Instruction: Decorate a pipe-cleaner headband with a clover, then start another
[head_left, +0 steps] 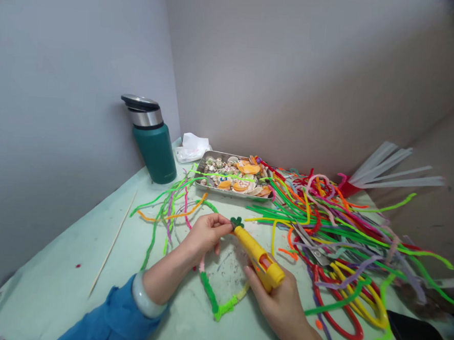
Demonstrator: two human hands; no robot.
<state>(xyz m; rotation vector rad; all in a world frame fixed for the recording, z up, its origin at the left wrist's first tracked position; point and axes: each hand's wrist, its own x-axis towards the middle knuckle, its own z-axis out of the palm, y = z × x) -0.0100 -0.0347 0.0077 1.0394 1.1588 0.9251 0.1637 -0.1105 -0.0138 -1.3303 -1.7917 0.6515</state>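
Left sleeve (114, 312) – blue cloth, rumpled into folds | left bangle (142, 295) – thick, rounded, pale green-grey, glossy

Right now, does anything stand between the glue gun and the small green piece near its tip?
Nothing visible does. The right hand holds the glue gun with its tip right by the green piece; the left hand seems to pinch that piece's edge. Whether tip and piece touch, I cannot tell.

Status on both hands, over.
Left hand pinching dark-green fuzzy flower-shaped piece. Right hand gripping yellow plastic glue gun, tip close. Multicoloured fuzzy stems crowd right side.
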